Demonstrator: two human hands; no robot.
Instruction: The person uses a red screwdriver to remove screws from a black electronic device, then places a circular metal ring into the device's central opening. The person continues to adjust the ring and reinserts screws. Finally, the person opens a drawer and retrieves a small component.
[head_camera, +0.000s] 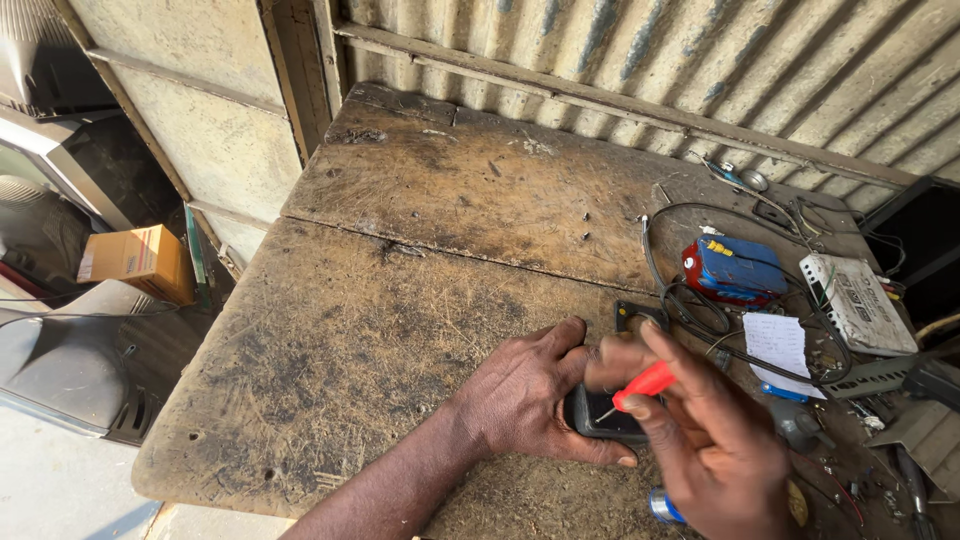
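Observation:
My left hand (525, 395) grips a small black handheld device (605, 417) and pins it flat on the worn wooden workbench (380, 300). My right hand (705, 440) holds a small screwdriver with a red handle (643, 383). Its thin metal tip points down-left and touches the top face of the device. The right hand's fingers are blurred and cover the device's right end.
To the right lie a blue and red battery pack (735, 268), black cables (690, 300), a white paper slip (778, 343), a white circuit module (858, 300) and scattered small parts. Corrugated metal wall (650, 50) behind. Old television sets (60, 360) and a cardboard box (135, 258) stand at the left.

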